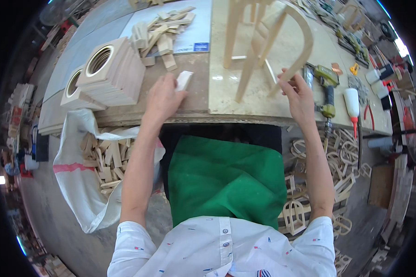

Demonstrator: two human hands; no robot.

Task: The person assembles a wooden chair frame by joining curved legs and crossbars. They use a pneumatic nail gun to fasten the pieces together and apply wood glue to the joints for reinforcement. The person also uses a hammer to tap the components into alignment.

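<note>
Two stacks of holed panels [120, 79] at left; block pile [164, 30] beyond, far side. Left hand [163, 98] grasps a pale block [185, 80] between thumb and fingers. Frame [308, 41] on the table [196, 100], right of centre; right hand [299, 96] pinches its curved leg. Air tool [329, 94], bottle [351, 104] farther right, untouched. Step, judged: block selection, frame steadied. Next move probably calls for carrying block right, aligning it carefully.

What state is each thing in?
Left hand: gripping wood block
Wood block: held
Right hand: fingers on arched wooden frame
Arched wooden frame: on table, touched near one end
White sack: open, wood pieces inside
Round-holed boards: stacked
Green power tool: lying on table
</note>
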